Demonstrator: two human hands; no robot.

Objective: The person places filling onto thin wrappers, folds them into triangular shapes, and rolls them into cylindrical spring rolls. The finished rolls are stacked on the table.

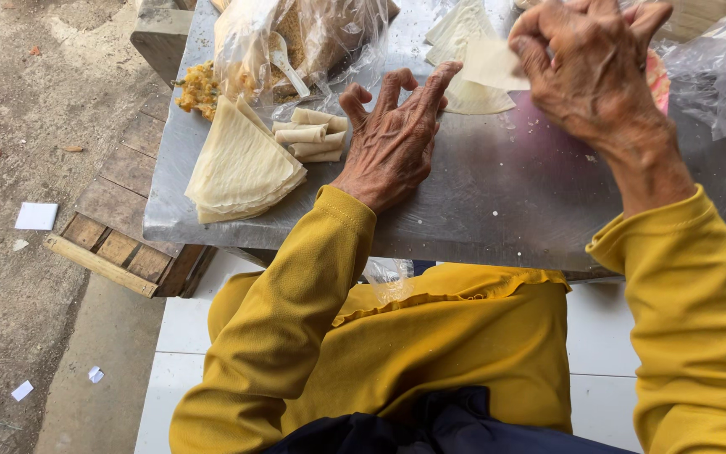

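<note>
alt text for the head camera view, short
A person in yellow sleeves lifts a thin pastry sheet with the right hand over a metal table, the left hand resting beside rolled pieces and a stack of folded wrappers.

Your right hand's fingers pinch a thin, pale cream pastry sheet [491, 63], lifted at its upper edge. At six o'clock of it a second pale wrapper [474, 98] lies flat on the steel, possibly joined to it.
</note>
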